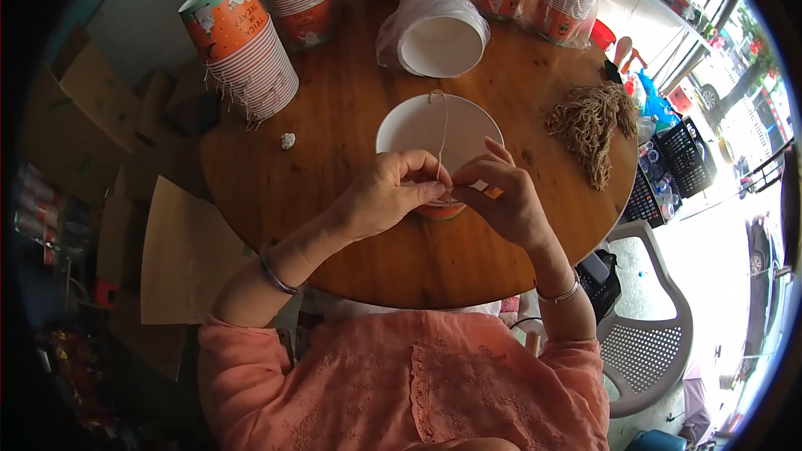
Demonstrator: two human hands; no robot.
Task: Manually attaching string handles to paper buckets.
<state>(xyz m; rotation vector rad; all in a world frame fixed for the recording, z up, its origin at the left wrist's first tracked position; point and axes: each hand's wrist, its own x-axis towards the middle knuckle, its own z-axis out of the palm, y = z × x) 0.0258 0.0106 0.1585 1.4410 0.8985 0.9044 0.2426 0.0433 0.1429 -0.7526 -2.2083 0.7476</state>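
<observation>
A paper bucket (399,127), white inside and orange outside, stands upright on the round wooden table (334,159) in front of me. A thin beige cord (444,129) runs from its far rim across the opening to my fingers. My left hand (399,188) pinches the cord at the near rim, thumb against index finger. Close against it, my right hand (504,194) is also pinched at the cord, its other fingers raised. The fingertips meet over the near rim and hide the cord's end there.
A tall stack of orange buckets (248,54) with hanging cords stands at left, near a small white lump (288,141). A plastic-wrapped stack (443,43) lies behind the bucket; several more stand beyond. A cord bundle (591,129) lies right. Cardboard (188,259) and a chair (647,342) flank the table.
</observation>
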